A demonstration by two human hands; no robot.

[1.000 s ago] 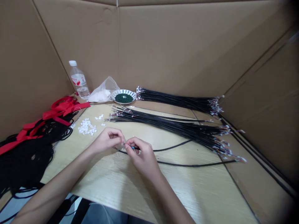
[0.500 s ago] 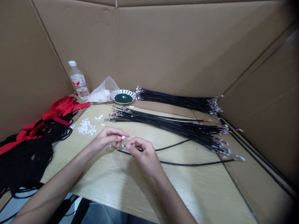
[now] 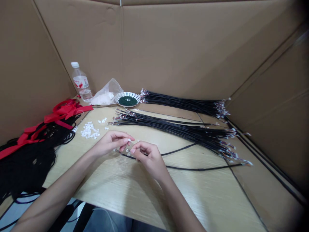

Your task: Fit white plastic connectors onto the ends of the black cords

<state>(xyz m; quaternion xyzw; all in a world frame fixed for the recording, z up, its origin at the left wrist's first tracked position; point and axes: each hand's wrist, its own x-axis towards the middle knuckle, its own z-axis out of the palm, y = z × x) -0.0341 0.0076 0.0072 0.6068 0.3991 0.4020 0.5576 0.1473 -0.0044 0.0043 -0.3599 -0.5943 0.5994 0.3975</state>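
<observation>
Head view, down onto table (image 3: 198, 190)

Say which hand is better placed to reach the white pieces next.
Probably left: the left hand lies nearer the pile of small white plastic pieces, while the right hand pinches the thin black cable.

**Pale wood worktop with cables and small parts**

The worktop (image 3: 193, 199) carries two loose black cables (image 3: 193, 168) that run rightward from the right grip (image 3: 148, 158), which pinches one end. Beyond both grips lies a long cable bundle (image 3: 181, 129), with a second bundle (image 3: 183, 103) farther back. Beyond the left grip (image 3: 109, 144), slightly to its left, small white pieces (image 3: 89, 131) are scattered. Farther back stand a saucer (image 3: 127, 96), a clear bag (image 3: 106, 95) and a water bottle (image 3: 80, 82). Well left of the left grip, red straps (image 3: 60, 112) lie over black cords (image 3: 26, 167) at the edge.
</observation>
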